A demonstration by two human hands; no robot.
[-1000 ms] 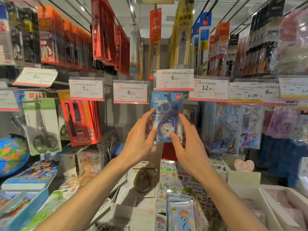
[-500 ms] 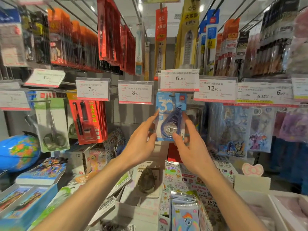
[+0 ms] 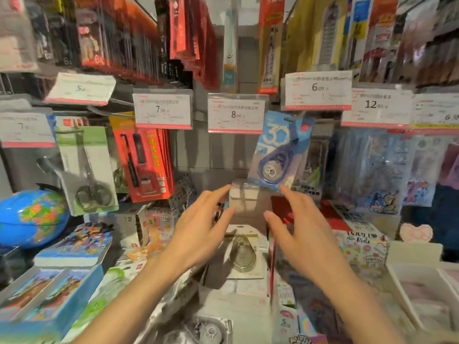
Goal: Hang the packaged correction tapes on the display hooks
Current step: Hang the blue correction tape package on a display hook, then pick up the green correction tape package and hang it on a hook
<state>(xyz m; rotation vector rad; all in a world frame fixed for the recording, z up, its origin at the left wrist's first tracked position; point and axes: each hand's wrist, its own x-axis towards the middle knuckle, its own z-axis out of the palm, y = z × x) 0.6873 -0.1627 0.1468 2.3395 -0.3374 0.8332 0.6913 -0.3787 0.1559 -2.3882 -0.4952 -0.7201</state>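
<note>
Hands first: my left hand (image 3: pixel 201 227) and right hand (image 3: pixel 298 232) both sit low in front of the shelf w/ fingers spread and loose, gripping nothing. Blue correction tape pack (image 3: pixel 278 150) hangs tilted, its top up by the 6.00 price tag (image 3: pixel 318 90), bottom edge swung toward the left. Right index fingertip is just beside the pack's lower right corner; can't tell if it touches, frame is blurry. Left fingertips are near a small pale box (image 3: pixel 244 197) below the pack, contact unclear too. Another carded correction tape (image 3: pixel 243 252) lies flat on the shelf between my hands, lower down. 8.00 price tag (image 3: pixel 237 112) is just left of the hanging pack. Red pen packs (image 3: pixel 144 165) and carded scissors (image 3: pixel 87 170) hang further left, globe (image 3: pixel 32 217) at far left.
</note>
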